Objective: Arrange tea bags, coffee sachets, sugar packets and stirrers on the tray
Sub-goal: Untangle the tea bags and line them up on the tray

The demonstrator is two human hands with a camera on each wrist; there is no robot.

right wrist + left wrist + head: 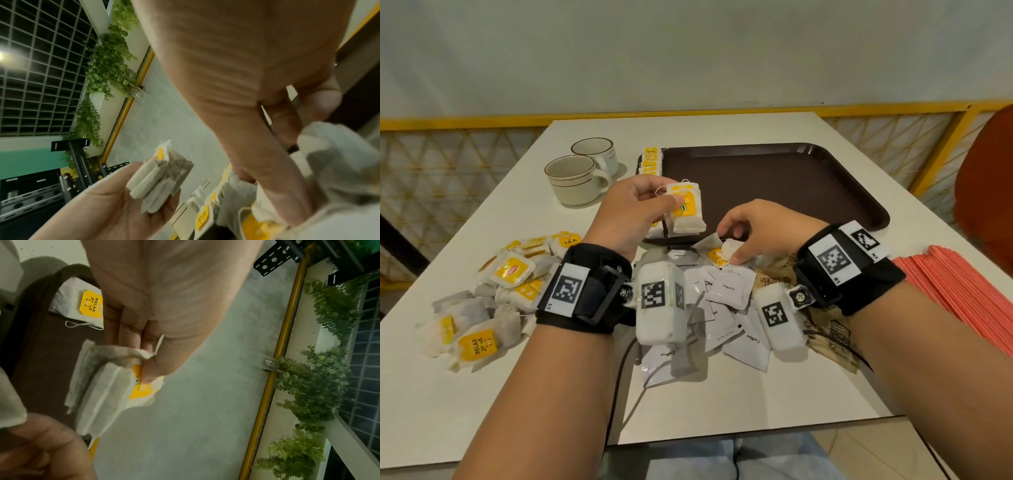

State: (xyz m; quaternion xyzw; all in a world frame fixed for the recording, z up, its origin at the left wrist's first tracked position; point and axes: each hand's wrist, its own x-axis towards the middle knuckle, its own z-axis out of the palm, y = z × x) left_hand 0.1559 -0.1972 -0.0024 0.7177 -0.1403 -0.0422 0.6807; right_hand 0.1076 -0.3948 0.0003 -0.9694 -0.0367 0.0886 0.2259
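Tea bags are what this step is about. A small stack of tea bags [686, 209] is held up in the left hand [633, 209], just over the near left corner of the tray [774, 178]. The stack is pinched between the thumb and the curled fingers [131, 331], with the yellow tags facing the person and the long side standing almost upright. One more tea bag [719, 255] lies just in front of the tray's near edge, on top of the coffee sachets [729, 291]. It is being pinched by the right hand [753, 229], with the fingertips pressed together on it. This bag lies below and to the right of the held stack, quite near it, so the right hand is the nearer one for it. It probably has to be lifted up and to the left to join the stack, though the wrist views are too blurry to be sure of the grip.

A row of tea bags [652, 161] already stands at the tray's far left edge. More tea bags [482, 301] are heaped on the table [756, 404] to the left. Brown sugar packets [828, 329] lie under the right wrist, and red stirrers [962, 294] lie further right.
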